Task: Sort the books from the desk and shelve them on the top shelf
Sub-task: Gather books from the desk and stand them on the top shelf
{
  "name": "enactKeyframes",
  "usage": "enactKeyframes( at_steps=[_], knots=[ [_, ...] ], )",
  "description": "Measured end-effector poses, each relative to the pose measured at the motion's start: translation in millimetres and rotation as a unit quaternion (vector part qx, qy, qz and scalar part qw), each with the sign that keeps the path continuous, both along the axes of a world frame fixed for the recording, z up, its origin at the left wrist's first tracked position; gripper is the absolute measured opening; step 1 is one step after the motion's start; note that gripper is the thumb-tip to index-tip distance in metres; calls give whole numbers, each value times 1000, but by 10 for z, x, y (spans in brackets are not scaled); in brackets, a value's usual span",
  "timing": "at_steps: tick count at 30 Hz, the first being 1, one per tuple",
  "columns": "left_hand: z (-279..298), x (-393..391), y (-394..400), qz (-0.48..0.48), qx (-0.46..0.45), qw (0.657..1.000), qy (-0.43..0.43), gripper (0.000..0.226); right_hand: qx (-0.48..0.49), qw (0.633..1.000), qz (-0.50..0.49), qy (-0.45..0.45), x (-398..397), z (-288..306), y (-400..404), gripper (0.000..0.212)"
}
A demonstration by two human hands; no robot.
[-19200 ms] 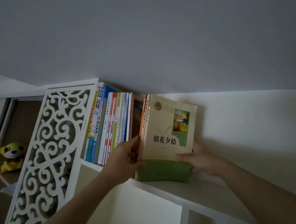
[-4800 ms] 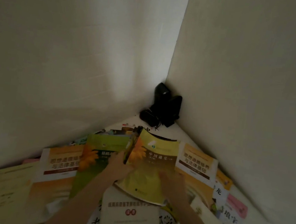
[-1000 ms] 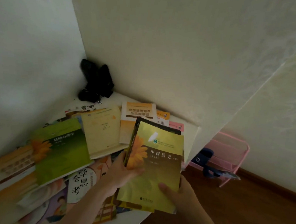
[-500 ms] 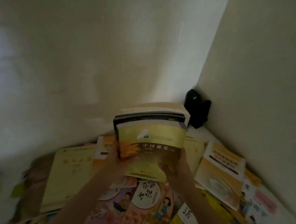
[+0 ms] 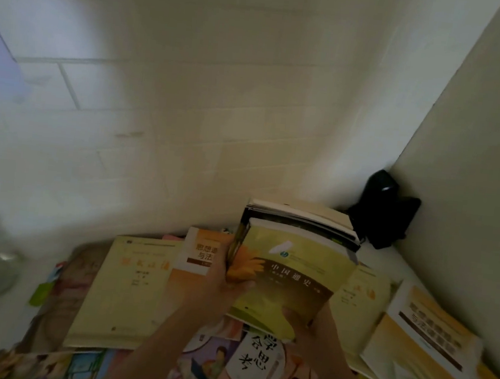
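Books (image 5: 291, 255) in a small stack were held above the littered surface (image 5: 389, 256), left hand (image 5: 223, 282) gripping the spines, right hand (image 5: 312, 322) gripping the bottom corner. Gathering looked done; next, carrying them up to the shelf.

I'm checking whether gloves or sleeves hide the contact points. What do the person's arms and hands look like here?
Both forearms are bare, no sleeves in view. The left hand and right hand wear no gloves. No rings, watch or bracelets show, though the dim, blurred picture could hide small items.
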State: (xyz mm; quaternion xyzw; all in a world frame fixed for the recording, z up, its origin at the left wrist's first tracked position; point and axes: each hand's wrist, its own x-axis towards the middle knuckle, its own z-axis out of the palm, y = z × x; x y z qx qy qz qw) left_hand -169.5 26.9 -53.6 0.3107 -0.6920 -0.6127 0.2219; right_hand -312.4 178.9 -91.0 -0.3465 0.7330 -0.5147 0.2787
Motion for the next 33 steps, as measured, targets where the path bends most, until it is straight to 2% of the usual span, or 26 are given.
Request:
enactKeyframes(
  at_steps=[3,6,11,15,19,22,27,30,33],
  knots=[
    [139,87,27,23,-18,999,16,74,-4,999,18,-38,22,177,26,69],
    [427,335,51,68,-65,995,40,72,-14,998,46,-49,102,523,23,66],
    [1227,1060,105,185,-116,972,93,73,-68,988,132,-36,549,1445,-191,69],
    [1930,1968,325,299,-178,930,122,63,-125,965,230,7,1228,2174,-441,58],
    [2536,2966,682,380,-239,884,134,66,-190,927,322,37,2089,2758,-606,61],
    [2985,3544,1014,442,-288,839,136,79,-239,890,385,53,2639,3197,-647,61],
    [3874,4101,1323,465,-356,798,143,75,-312,831,454,78,3208,4086,-629,56],
    [4440,4221,1267,439,-385,795,164,66,-368,809,445,107,3330,4677,-688,59],
    [4960,4245,971,403,-389,802,209,57,-401,796,425,157,3333,5325,-816,52]
  ],
)
